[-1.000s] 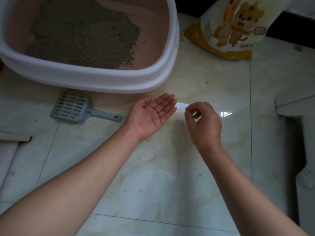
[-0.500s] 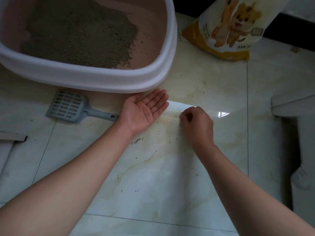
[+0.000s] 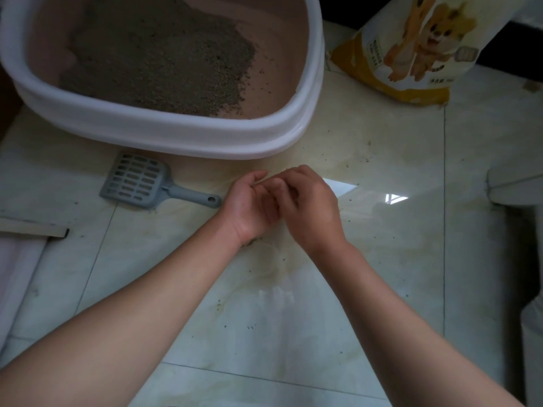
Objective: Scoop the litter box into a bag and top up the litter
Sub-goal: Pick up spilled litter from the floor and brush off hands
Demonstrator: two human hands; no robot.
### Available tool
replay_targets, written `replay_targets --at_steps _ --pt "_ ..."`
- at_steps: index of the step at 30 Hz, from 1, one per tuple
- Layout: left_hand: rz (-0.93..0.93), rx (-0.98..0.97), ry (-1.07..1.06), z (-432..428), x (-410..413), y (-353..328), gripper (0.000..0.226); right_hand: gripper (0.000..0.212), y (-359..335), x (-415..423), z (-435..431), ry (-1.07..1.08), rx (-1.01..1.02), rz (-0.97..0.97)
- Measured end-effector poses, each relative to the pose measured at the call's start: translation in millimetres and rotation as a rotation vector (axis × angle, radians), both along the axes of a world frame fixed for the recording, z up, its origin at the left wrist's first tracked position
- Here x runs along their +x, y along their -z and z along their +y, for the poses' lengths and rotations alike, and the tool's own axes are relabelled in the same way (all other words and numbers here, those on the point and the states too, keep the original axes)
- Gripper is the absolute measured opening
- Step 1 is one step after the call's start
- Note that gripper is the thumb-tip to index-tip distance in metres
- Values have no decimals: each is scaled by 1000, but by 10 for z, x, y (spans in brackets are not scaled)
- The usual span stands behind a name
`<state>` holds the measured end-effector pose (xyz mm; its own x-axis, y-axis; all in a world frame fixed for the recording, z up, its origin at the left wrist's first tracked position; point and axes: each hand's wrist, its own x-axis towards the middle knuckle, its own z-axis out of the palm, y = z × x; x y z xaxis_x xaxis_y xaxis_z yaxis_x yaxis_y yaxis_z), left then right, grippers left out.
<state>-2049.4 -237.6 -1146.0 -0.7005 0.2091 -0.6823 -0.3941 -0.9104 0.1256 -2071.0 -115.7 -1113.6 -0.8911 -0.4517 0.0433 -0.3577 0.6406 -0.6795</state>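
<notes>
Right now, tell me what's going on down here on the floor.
A person's left hand is cupped palm-up over the pale glossy floor tiles, and the right hand has its fingertips in that palm. Scattered grey litter grains dot the tiles. The grey slotted plastic scoop lies untouched beside the white-rimmed pink litter box. The yellow-and-white litter bag stands behind.

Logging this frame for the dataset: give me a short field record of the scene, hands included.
surface: tiled floor, scattered litter grains
litter box: white rim, pink inside, grey litter heaped on its left side
scoop: grey, slotted, flat on floor in front of box, untouched
litter bag: yellow and white, upright, right of box
left hand: palm up, cupped
right hand: fingers over left palm; contents not visible
</notes>
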Motion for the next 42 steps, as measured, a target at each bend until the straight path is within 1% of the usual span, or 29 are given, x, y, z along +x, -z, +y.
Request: replay_targets --at_steps 3,4,5,7,10,12,16,18,23,29,31,34,36,38,40,42 --pt "62 21 -77 -153 -1 3 47 13 -12 -9 80 113 -134 56" --pt "80 33 -97 -209 2 0 46 12 7 -13 154 161 -144 61" --pt "94 37 -104 -257 9 -9 44 13 42 -9 251 202 -124 43" --pt "114 40 -85 -312 26 -11 42 15 135 26 509 275 -12 -27" --pt "110 53 -60 -287 64 7 45 17 264 129 890 345 137 -122" --pt "109 70 -49 -228 76 9 48 21 321 207 1011 301 176 -152" --pt "115 97 -35 -145 69 -15 48 35 368 285 1037 179 188 -167" --pt "116 97 -32 -134 62 -33 48 32 375 292 1023 182 205 -145" --pt "109 102 -26 -93 55 -66 48 9 408 302 934 239 198 -95" --pt "107 104 0 -2 90 -71 47 9 399 352 874 242 302 -43" --pt "85 106 19 63 103 -60 47 10 310 358 810 271 215 -44" --pt "56 79 67 208 110 -59 47 11 98 348 594 247 26 79" --pt "31 65 97 313 120 -70 47 10 6 346 447 196 -16 109" --pt "8 60 111 394 122 -86 46 17 -18 322 388 176 -44 87" --pt "-2 36 92 409 101 -93 43 18 11 274 444 232 -67 97" --pt "6 20 53 367 85 -84 41 16 71 204 585 361 -90 93"
